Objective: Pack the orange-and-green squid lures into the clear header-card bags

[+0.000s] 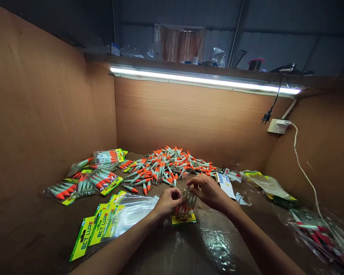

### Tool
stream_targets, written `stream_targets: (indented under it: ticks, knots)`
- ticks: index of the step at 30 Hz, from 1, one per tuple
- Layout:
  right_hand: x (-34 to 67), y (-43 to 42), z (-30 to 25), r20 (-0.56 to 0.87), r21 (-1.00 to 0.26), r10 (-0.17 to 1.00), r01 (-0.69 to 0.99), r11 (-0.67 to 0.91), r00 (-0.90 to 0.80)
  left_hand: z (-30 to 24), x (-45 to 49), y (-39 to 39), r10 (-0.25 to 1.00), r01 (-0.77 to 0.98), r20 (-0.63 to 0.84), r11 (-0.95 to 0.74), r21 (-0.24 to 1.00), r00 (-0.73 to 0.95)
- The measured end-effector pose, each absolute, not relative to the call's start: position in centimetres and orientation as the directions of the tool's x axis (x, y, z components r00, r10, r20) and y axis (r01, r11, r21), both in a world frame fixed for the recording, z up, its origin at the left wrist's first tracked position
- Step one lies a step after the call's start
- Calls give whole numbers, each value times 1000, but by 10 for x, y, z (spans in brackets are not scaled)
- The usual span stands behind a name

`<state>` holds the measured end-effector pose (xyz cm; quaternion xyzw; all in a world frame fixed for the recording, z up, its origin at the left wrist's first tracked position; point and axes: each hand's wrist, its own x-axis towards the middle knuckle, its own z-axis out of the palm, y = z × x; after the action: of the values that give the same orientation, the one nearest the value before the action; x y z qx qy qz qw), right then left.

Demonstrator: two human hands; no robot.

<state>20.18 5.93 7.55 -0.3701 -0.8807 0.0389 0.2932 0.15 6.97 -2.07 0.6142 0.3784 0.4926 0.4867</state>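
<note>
Between my hands is a clear bag of fishing lures (188, 200), with pale bodies and orange tips pointing down. Its yellow "BCT LURE" header (184, 218) lies upside down at the lower end, towards me. My left hand (169, 200) is closed on the bag's left side, thumb and forefinger curled together. The fingers of my right hand (206, 191) pinch the upper right of the bag; exactly what lies between the fingertips is hard to make out. Just beyond, a large heap of loose orange-and-white lures (169, 164) covers the bench.
Flat bags with yellow headers (87, 233) lie fanned out at the left. Behind them are filled lure packs (96, 179). To the right are a handwritten card (226, 185), more packaging (269, 185) and bagged red items (318, 233). A white cable (304, 172) hangs from a socket (278, 126).
</note>
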Motion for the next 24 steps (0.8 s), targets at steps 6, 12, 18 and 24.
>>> stream_targets:
  ticks: [6, 12, 18, 24]
  knots:
    - [200, 58, 75, 482, -270, 677, 640, 719, -557, -25, 11, 64, 941, -116, 251, -230, 966, 226]
    - [202, 58, 79, 472, -237, 675, 656, 716, -566, -29, 14, 62, 937, -189, 238, -193, 963, 256]
    - [208, 62, 78, 469, -230, 673, 657, 718, -572, -24, -3, 73, 921, -105, 211, -186, 977, 327]
    - [208, 58, 81, 466, -213, 675, 668, 713, -572, -25, -3, 75, 920, -50, 217, -212, 976, 326]
